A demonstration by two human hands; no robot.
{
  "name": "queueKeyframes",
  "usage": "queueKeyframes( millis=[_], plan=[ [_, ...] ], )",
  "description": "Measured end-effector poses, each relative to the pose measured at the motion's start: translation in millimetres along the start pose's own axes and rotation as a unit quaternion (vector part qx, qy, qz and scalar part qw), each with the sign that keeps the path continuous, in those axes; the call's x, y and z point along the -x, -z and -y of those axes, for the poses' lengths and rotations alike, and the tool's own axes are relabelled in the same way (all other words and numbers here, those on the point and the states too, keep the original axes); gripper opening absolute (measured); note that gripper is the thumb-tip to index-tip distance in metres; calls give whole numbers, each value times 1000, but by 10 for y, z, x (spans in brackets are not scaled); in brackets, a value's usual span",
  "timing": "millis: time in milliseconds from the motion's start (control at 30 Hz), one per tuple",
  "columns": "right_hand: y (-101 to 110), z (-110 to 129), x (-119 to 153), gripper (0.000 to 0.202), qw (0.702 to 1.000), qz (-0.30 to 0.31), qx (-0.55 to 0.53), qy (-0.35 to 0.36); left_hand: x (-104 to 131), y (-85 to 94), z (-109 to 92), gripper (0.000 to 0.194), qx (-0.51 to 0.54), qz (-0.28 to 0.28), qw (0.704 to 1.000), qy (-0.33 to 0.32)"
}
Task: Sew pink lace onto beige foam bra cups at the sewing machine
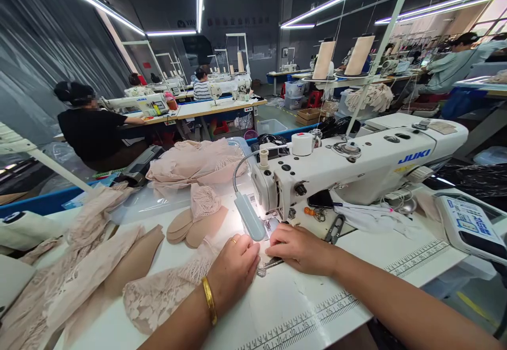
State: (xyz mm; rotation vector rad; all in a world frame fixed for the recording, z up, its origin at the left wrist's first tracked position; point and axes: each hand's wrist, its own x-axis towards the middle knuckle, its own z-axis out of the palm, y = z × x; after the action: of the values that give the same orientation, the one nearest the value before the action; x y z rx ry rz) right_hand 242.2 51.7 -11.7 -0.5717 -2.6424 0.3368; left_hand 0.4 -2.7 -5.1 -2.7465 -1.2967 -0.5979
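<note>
A white JUKI sewing machine (pixel 356 165) stands on the table in front of me, its small lamp (pixel 250 217) lighting the needle area. My left hand (pixel 235 265), with a ring and a gold bangle, is closed at the left of the presser foot on a beige lace piece (pixel 166 292) that trails off to the left. My right hand (pixel 303 249) lies just right of the foot, fingers bent and pressed together. Whatever is under its fingertips is hidden. A narrow metal piece (pixel 273 262) sits between the hands, and thread snips (pixel 336 228) lie behind my right wrist.
Left of the hands are beige oval pads (pixel 184 226), a heap of lace (pixel 194 162) and more draped fabric (pixel 95 281). A control box (pixel 473 228) stands at right. A printed ruler (pixel 312 318) runs along the front edge. Co-workers sit at other machines, one in black (pixel 91 133).
</note>
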Motion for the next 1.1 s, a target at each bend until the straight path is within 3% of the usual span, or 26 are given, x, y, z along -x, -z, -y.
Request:
queueKeyframes(
  millis=[167,367,533,667,1100],
  plan=[
    [-14,16,-29,37,999,17,1,-49,-2,-29,30,25,15,-40,999,-19],
    [-54,-1,-25,31,996,5,47,-71,-124,-47,97,24,45,-2,999,-22],
    [-71,-45,10,31,993,-12,66,-92,-229,-170,240,24,75,-41,995,-54],
    [-50,-46,2,35,991,-10,76,-108,-262,-243,352,22,83,-32,994,-67],
    [-48,-63,0,27,989,-15,95,-113,-360,-99,303,20,49,-2,998,-42]
  ],
)
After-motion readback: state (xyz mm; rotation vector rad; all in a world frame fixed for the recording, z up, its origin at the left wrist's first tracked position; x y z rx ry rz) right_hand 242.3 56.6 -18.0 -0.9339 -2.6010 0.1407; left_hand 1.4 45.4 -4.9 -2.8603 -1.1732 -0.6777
